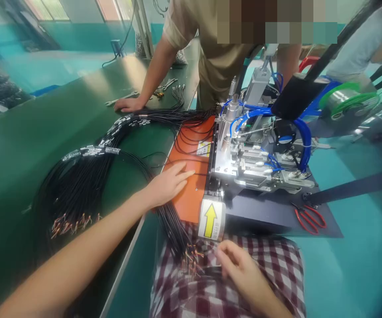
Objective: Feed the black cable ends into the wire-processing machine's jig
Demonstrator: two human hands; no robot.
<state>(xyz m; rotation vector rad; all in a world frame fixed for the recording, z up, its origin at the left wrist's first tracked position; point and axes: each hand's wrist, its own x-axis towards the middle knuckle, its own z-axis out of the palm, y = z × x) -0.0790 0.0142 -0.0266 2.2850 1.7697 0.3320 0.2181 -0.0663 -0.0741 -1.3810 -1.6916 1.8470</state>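
L hand (pixel 168 183) over blk cables (pixel 173 227), nr table edge (pixel 124 265).

A wall (pixel 82 33), pale above and teal below, has bright windows (pixel 51 9) at the upper left. A glossy teal floor (pixel 370 216) reflects light behind and to the right of a long dark-green bench (pixel 18 154), whose far end catches soft patches of glare.

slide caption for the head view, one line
Left hand over black cables, right hand near their coloured ends, beside a machine with blue tubes.
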